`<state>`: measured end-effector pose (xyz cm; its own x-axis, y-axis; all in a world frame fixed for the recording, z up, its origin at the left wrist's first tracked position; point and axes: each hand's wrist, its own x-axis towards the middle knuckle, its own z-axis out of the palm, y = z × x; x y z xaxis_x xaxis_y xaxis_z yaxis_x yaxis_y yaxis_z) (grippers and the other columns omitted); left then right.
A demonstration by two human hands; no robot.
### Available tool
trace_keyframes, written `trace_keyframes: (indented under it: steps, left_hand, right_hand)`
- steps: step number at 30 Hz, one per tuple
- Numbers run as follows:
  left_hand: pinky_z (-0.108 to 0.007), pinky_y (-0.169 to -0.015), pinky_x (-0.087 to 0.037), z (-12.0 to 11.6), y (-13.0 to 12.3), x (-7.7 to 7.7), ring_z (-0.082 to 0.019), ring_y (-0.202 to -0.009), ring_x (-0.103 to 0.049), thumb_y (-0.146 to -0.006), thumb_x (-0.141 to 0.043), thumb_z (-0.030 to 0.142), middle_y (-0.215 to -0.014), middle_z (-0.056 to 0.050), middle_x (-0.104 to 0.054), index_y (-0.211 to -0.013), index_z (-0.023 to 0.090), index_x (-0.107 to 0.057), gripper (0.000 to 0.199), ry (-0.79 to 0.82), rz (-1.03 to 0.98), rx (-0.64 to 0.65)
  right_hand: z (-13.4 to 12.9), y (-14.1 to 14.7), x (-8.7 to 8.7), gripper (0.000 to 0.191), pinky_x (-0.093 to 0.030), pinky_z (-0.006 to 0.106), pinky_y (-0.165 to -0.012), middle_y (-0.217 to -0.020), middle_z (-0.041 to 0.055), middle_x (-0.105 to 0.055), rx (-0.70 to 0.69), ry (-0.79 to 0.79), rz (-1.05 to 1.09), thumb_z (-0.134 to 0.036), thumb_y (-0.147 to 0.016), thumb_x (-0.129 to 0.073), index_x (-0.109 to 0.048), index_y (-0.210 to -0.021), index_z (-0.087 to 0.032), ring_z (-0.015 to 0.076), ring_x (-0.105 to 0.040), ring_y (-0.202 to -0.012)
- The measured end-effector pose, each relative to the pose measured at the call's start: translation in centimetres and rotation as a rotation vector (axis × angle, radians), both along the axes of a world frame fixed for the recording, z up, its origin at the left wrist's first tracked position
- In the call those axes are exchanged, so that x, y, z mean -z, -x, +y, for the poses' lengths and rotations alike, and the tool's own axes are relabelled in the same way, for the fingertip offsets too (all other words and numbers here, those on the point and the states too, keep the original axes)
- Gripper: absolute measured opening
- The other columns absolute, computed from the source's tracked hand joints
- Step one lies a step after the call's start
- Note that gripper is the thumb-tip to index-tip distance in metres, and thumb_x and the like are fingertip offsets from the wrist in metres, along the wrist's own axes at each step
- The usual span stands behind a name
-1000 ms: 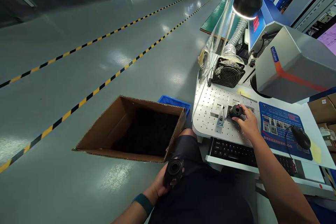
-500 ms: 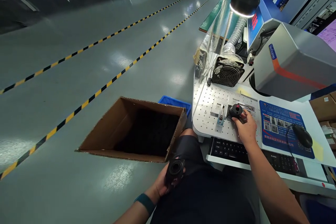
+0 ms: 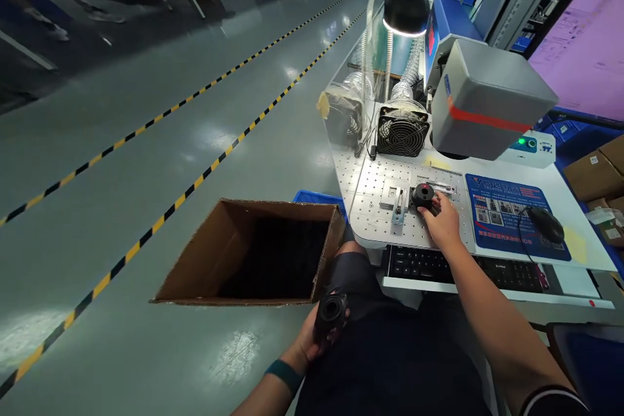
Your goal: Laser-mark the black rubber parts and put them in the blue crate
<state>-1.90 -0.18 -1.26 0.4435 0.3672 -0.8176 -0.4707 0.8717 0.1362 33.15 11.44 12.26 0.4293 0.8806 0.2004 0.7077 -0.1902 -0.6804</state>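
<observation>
My right hand grips a round black part by its right side, at the metal fixture on the perforated plate. A small red light spot shows on top of that part. Low in the view, above my lap, my left hand is wrapped round a second black part, whose ringed, hollow end faces up. Left of the held part, a metal bracket is fixed to the plate.
An open cardboard box with dark contents stands left of my leg, a blue bin behind it. A grey machine head overhangs the plate. Around it are a fan, a lamp, a keyboard and a mouse.
The head view has turned to the right, so more of the screen and the machine shows. Both hands keep hold of their black parts in much the same places.
</observation>
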Motion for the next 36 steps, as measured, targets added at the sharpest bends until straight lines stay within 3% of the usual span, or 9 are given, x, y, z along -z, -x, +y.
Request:
trace_keyframes:
  steps: [4,7,15,21,25,36]
  left_hand:
    - [-0.017,-0.029,-0.034,-0.5,0.2,0.5,-0.016,-0.043,-0.06,-0.095,-0.049,0.037,-0.068,-0.012,-0.067,-0.091,0.009,-0.063,0.032,-0.026,0.011,0.021]
    - [-0.016,-0.03,-0.032,-0.6,0.3,0.7,-0.017,-0.046,-0.062,-0.094,-0.049,0.037,-0.071,-0.013,-0.068,-0.093,0.009,-0.064,0.032,-0.029,-0.03,0.031]
    - [-0.015,-0.03,-0.027,-0.7,-0.6,0.3,-0.014,-0.042,-0.055,-0.097,-0.04,0.036,-0.069,-0.013,-0.067,-0.088,0.007,-0.064,0.038,-0.088,0.009,0.063]
    - [-0.015,-0.032,-0.026,-0.7,-0.7,0.7,-0.012,-0.041,-0.051,-0.096,-0.042,0.037,-0.072,-0.014,-0.067,-0.089,0.006,-0.065,0.039,-0.105,-0.015,0.083]
    - [-0.015,-0.033,-0.026,-0.7,-0.7,0.9,-0.012,-0.043,-0.051,-0.096,-0.04,0.035,-0.074,-0.016,-0.067,-0.09,0.004,-0.066,0.041,-0.111,-0.028,0.09]
    - [-0.016,-0.032,-0.029,-0.9,-0.5,0.7,-0.013,-0.044,-0.051,-0.093,-0.044,0.033,-0.074,-0.016,-0.066,-0.089,0.007,-0.065,0.034,-0.126,-0.059,0.066]
  right_hand:
    - [-0.9,-0.4,-0.3,0.075,-0.044,0.055,-0.101,-0.128,0.0128,-0.064,-0.022,0.023,0.04,-0.048,-0.08,-0.069,-0.045,-0.145,-0.02,0.0359,-0.054,-0.122]
    - [-2.6,-0.6,-0.5,0.069,-0.045,0.054,-0.102,-0.129,0.0143,-0.064,-0.028,-0.033,0.043,-0.047,-0.084,-0.065,-0.046,-0.143,-0.018,0.0337,-0.057,-0.12]
    - [-12.5,0.3,-0.4,0.034,-0.051,0.049,-0.099,-0.117,0.0091,-0.069,-0.099,-0.3,-0.048,-0.027,-0.095,-0.049,-0.056,-0.128,-0.024,0.0258,-0.064,-0.109]
    - [-17.9,1.6,1.8,0.035,-0.053,0.05,-0.095,-0.112,0.0063,-0.07,-0.196,-0.331,-0.083,-0.013,-0.092,-0.048,-0.059,-0.123,-0.026,0.0249,-0.065,-0.105]
    - [-18.9,2.1,3.1,0.038,-0.054,0.051,-0.092,-0.113,0.0066,-0.07,-0.186,-0.284,-0.054,-0.012,-0.093,-0.046,-0.058,-0.125,-0.027,0.0262,-0.065,-0.104]
    - [-18.6,1.9,5.2,0.043,-0.055,0.052,-0.092,-0.112,0.0074,-0.071,-0.21,-0.246,-0.143,-0.012,-0.094,-0.046,-0.053,-0.134,-0.025,0.0257,-0.065,-0.105]
